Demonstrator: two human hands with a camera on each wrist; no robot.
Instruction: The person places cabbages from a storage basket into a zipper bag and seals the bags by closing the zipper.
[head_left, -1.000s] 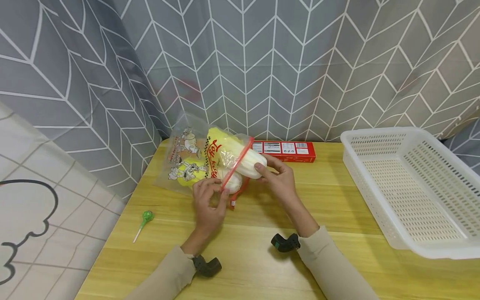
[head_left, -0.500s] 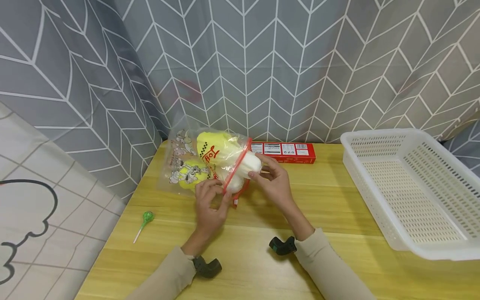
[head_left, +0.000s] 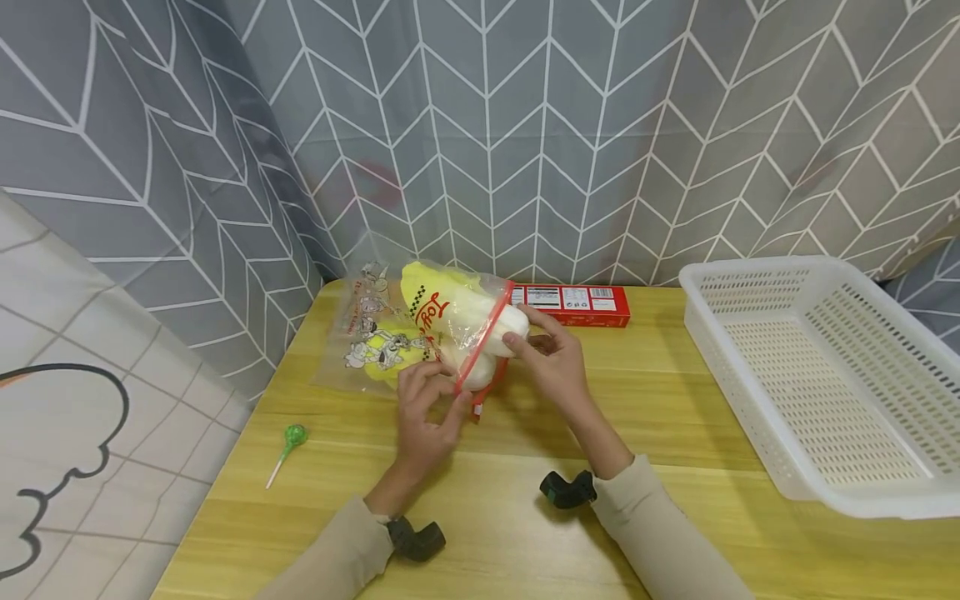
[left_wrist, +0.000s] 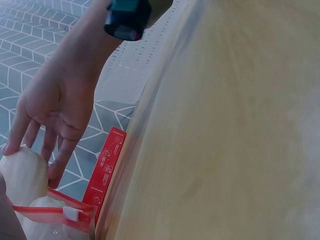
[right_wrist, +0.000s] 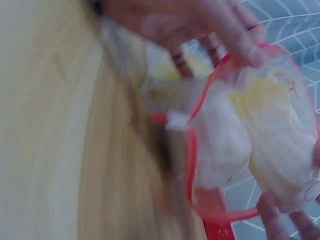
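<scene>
A clear zip bag with cartoon print and a red zip edge lies at the table's back left. Inside it are two Chinese cabbages with pale stalks and yellow leaves. The upper cabbage has its white base poking out of the bag's mouth, and my right hand grips that base between thumb and fingers. The lower cabbage sits within the open mouth in the right wrist view. My left hand pinches the near side of the mouth, close to the white slider.
Behind the bag lies a long red box against the patterned curtain. A white perforated basket stands on the right. A green lollipop lies near the table's left edge.
The upper cabbage's base stands out less from the mouth than a second ago. The bag's mouth and my left hand have shifted slightly right.
</scene>
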